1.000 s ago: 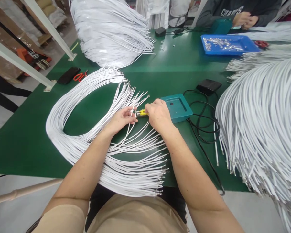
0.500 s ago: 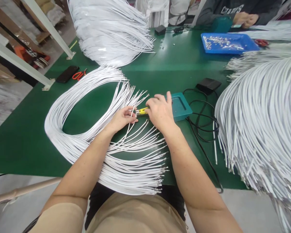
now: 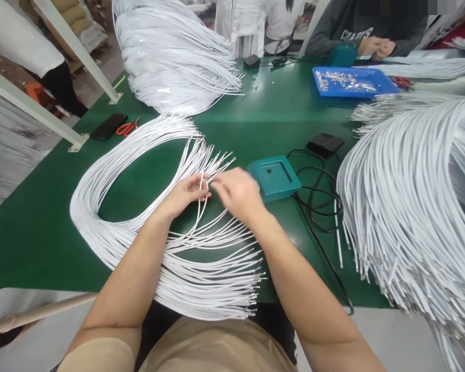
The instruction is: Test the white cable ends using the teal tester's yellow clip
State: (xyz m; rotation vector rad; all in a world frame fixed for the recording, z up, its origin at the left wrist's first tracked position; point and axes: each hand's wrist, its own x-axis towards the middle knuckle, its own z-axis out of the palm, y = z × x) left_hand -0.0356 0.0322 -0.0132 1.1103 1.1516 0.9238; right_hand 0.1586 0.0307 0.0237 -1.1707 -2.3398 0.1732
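Observation:
A looped bundle of white cables (image 3: 86,191) lies on the green table, its metal-tipped ends fanned out to the right. My left hand (image 3: 186,195) pinches white cables near their ends. Close to its fingertips is my right hand (image 3: 236,192), closed and slightly blurred; a small yellow bit shows at its fingers, but what it holds I cannot make out. Just right of my right hand sits a teal device (image 3: 275,178) with a recessed top and a black cord.
Large white cable piles stand at the back (image 3: 174,57) and right (image 3: 406,196). A blue tray (image 3: 354,90) of small parts, a black box (image 3: 325,144), orange-handled scissors (image 3: 127,127) and a phone (image 3: 109,126) lie about. Across the table sits a person (image 3: 364,26).
My right hand has moved left and down, away from the teal device, towards my left hand. The yellow tool between my hands is now mostly hidden. A person has appeared at the upper left.

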